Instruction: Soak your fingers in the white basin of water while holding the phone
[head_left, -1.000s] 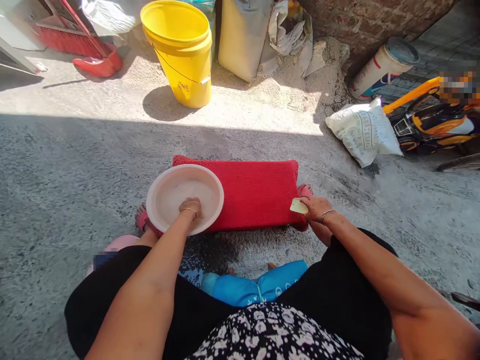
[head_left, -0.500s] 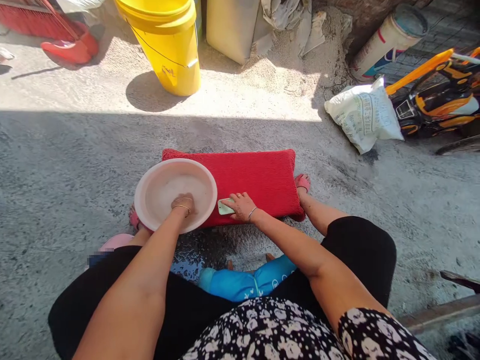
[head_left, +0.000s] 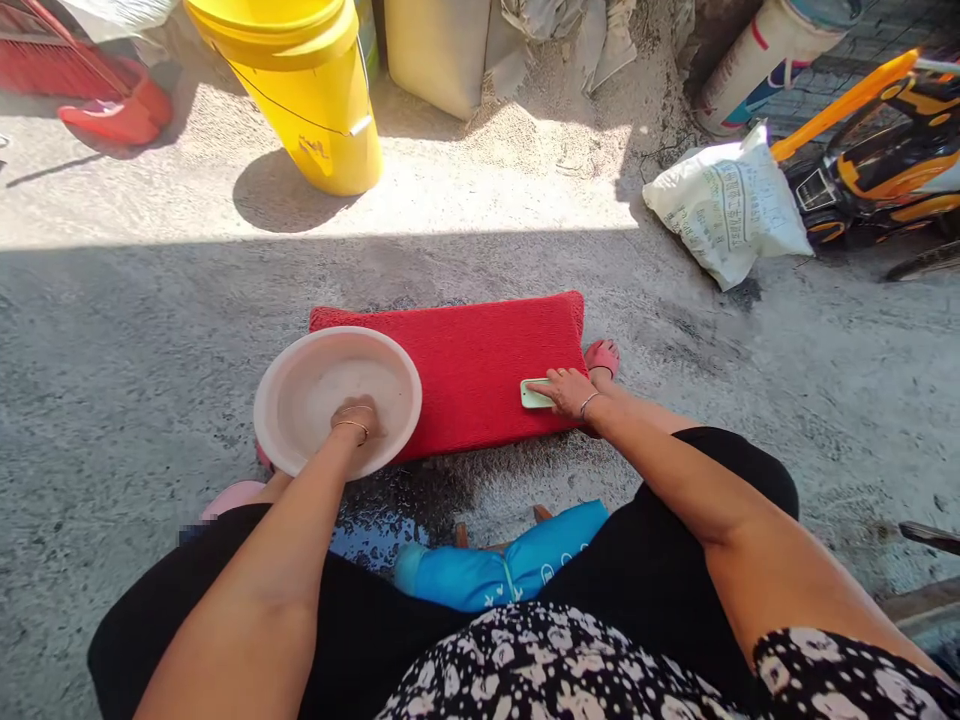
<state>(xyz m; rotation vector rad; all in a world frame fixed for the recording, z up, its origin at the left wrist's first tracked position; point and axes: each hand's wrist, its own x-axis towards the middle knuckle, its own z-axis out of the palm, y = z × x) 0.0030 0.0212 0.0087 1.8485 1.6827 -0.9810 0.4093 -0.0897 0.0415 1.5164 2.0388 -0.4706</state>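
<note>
In the head view, my right hand [head_left: 571, 393] grips a pale green scrub brush [head_left: 534, 394], pressed flat on the red cloth [head_left: 480, 350] near its right end. The cloth is thick and rectangular and seems wrapped over a low board or bench. My left hand [head_left: 355, 414] is down in a pale pink basin [head_left: 264, 400] of cloudy water; its fingers are hidden. The basin rests over the left end of the cloth.
A yellow bucket [head_left: 315, 120] stands ahead on the sunlit concrete. A white sack [head_left: 727, 205] lies by an orange and black machine [head_left: 870, 170]. A red dustpan [head_left: 124, 110] is at far left. Between my legs is a blue-covered seat [head_left: 495, 570]; wet ground surrounds it.
My right hand has slid the brush rightward along the cloth, from beside the basin to near the right end. My left hand stays in the basin. The view has shifted slightly.
</note>
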